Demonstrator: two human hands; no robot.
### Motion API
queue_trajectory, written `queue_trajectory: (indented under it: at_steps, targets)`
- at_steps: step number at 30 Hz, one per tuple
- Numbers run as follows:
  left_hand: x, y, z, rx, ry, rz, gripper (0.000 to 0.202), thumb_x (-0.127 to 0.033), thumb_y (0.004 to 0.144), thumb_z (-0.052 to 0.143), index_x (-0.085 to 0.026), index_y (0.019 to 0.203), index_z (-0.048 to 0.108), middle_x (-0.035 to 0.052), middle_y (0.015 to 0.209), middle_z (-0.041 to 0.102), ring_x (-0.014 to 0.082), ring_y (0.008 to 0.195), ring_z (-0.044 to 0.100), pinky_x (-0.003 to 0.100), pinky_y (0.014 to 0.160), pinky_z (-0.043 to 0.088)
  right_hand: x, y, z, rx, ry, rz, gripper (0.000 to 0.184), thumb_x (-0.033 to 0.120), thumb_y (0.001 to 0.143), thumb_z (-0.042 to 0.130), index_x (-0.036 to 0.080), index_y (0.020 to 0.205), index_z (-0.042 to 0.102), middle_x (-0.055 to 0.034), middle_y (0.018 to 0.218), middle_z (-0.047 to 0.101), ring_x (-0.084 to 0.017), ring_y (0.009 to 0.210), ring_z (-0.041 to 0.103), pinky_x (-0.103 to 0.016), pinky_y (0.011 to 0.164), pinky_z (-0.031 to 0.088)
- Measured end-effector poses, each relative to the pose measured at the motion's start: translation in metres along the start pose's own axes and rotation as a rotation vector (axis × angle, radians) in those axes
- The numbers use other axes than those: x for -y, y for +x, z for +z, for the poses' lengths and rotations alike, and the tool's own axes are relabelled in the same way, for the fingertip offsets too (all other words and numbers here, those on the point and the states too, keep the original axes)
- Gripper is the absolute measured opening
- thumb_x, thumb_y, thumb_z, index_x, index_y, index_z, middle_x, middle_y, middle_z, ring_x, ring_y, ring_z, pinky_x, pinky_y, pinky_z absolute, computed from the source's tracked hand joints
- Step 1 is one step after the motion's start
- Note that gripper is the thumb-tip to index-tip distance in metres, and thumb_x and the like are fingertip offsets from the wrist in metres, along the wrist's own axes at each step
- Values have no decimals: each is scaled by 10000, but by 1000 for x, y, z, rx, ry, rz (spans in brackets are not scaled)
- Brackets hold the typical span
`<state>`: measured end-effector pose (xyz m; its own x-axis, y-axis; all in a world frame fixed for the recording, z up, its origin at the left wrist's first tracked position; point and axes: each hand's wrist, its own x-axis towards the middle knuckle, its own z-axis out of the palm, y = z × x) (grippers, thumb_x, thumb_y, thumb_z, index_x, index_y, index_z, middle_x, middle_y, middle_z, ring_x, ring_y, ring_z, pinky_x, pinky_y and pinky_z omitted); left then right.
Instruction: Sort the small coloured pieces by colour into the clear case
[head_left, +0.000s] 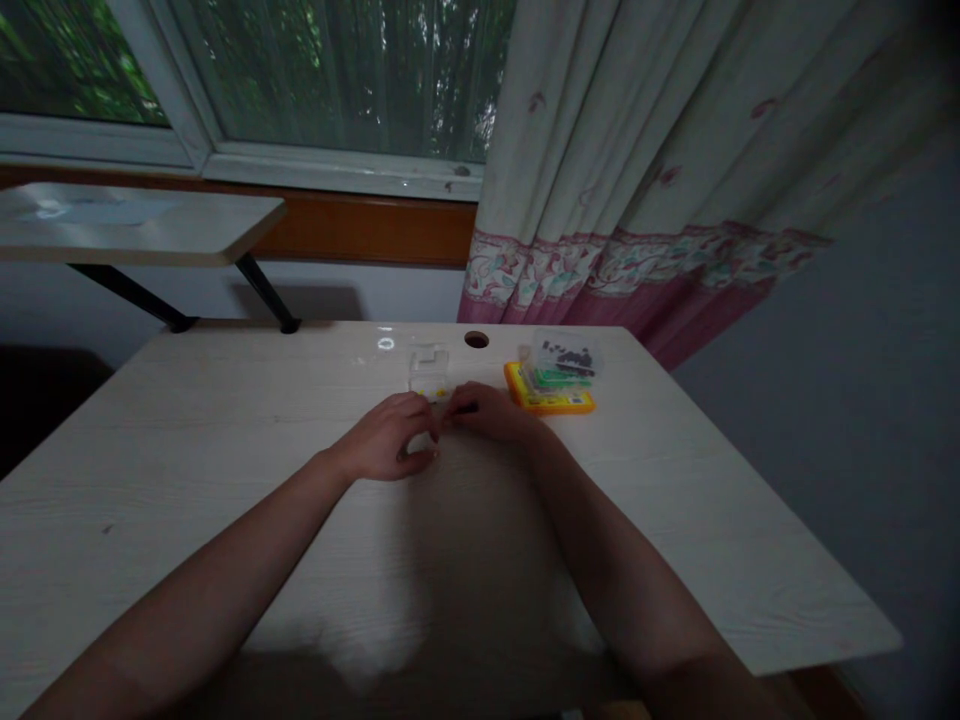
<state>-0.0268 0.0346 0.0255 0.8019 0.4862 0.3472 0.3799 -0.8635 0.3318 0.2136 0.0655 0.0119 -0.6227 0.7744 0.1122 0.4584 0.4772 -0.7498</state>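
Observation:
My left hand (pixel 390 437) rests over the middle of the table, its thumb and fingers apart in a C shape with nothing visible between them. Close beside it, my right hand (pixel 489 410) has its fingertips brought together low over the tabletop; anything they pinch is too small to make out. Just beyond both hands stands a small clear plastic box (pixel 428 357). Small yellow pieces (pixel 440 393) show at its near side, partly hidden by my fingers.
Right of my right hand lies a yellow-orange flat case (pixel 555 405), with a clear container of dark small pieces (pixel 568 357) and something green on it. A round hole (pixel 476 340) pierces the table (pixel 225 420) near its back edge. A raised shelf (pixel 142 225) stands back left.

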Motion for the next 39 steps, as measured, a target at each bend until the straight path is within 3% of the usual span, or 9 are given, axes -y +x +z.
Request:
queue_trajectory:
  at_steps: [4, 8, 19, 28, 31, 39]
  targets:
    - [-4, -1, -4, 98, 101, -11, 314, -490, 824, 652, -185, 842, 584, 39, 865, 565, 206, 862, 545, 342, 828, 429, 0, -6, -4, -172, 230, 104, 177, 364, 788, 689, 212, 851, 754, -13, 882, 691, -168, 860, 612, -303, 835, 445]
    - [-2, -1, -3, 142, 192, 6, 350, -509, 882, 579, -185, 752, 558, 36, 814, 566, 196, 823, 546, 330, 800, 419, -3, -10, -8, -320, 379, 196, 252, 434, 762, 699, 200, 847, 736, -7, 860, 682, -157, 809, 594, -293, 781, 437]
    - [-5, 6, 7, 190, 307, 78, 401, -407, 970, 425, -187, 697, 621, 47, 680, 636, 177, 672, 584, 318, 668, 385, -4, -9, -6, -332, 417, 178, 227, 416, 744, 715, 203, 819, 732, -11, 875, 681, -160, 838, 593, -297, 804, 433]
    - [-7, 5, 13, 221, 342, -19, 374, -374, 973, 412, -188, 727, 622, 49, 728, 657, 183, 695, 616, 312, 675, 415, -2, -7, -6, -377, 365, 213, 250, 442, 753, 703, 205, 826, 736, -20, 893, 687, -170, 865, 600, -311, 826, 431]
    - [-6, 6, 13, 148, 313, -120, 335, -349, 981, 392, -186, 778, 603, 52, 775, 652, 192, 740, 618, 308, 680, 427, -6, -4, -2, -449, 327, 234, 240, 434, 761, 697, 212, 843, 738, -25, 915, 695, -172, 877, 609, -319, 848, 432]
    - [11, 5, 15, -240, 68, -323, 276, -330, 1003, 345, -182, 905, 557, 59, 866, 606, 198, 847, 568, 322, 773, 443, -10, 5, 8, -605, 143, 238, 170, 373, 791, 672, 226, 826, 749, -35, 890, 694, -174, 879, 616, -329, 853, 439]
